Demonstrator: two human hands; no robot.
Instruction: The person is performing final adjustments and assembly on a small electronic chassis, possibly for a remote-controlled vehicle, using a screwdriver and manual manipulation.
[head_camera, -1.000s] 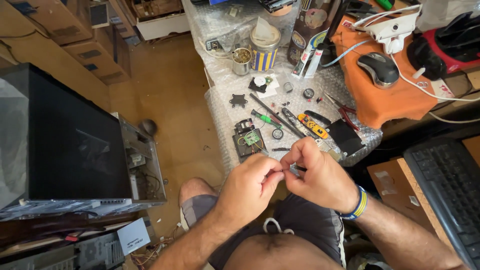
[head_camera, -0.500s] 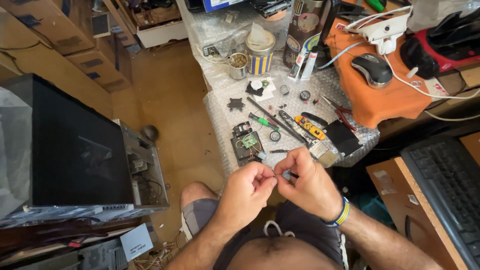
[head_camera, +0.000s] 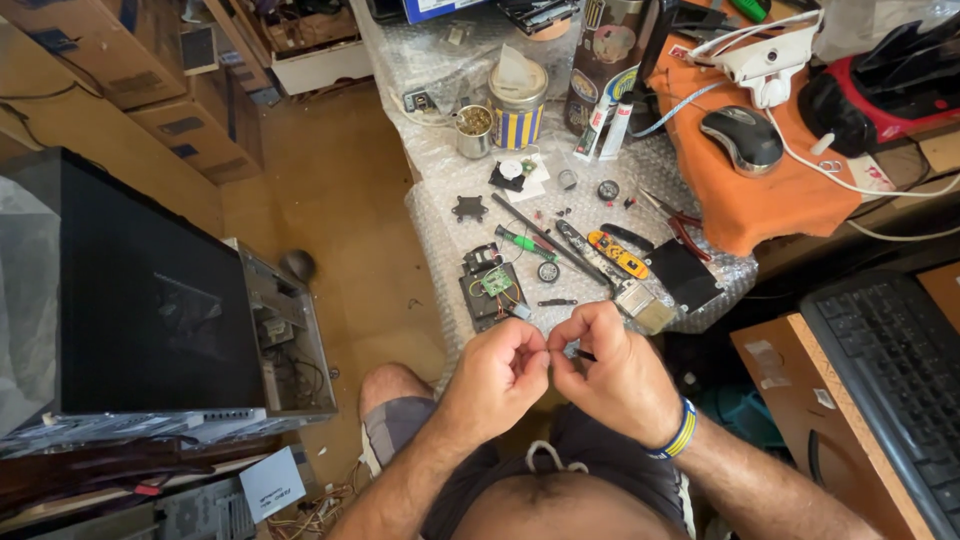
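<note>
Both hands have drifted a touch lower and nearer the body since a second ago, pinch unchanged. The left hand (head_camera: 503, 368) is curled, fingertips pressed together at the meeting point. The right hand (head_camera: 612, 368) is curled too, pinching a small dark part (head_camera: 578, 354) that pokes out between its fingers. The part's long axis runs roughly left to right, its free end pointing towards the right; its shape is too small to tell. It sits above the lap, just off the near edge of the tabletop (head_camera: 440, 215), which is covered in bubble wrap. Just beyond the knuckles lies a small circuit board (head_camera: 495, 284) with loose wires. Further up, a green-handled screwdriver (head_camera: 526, 243) lies slanted. A striped wristband (head_camera: 678, 436) circles the right wrist. An open computer case (head_camera: 275, 335) stands on the floor to the left.
</note>
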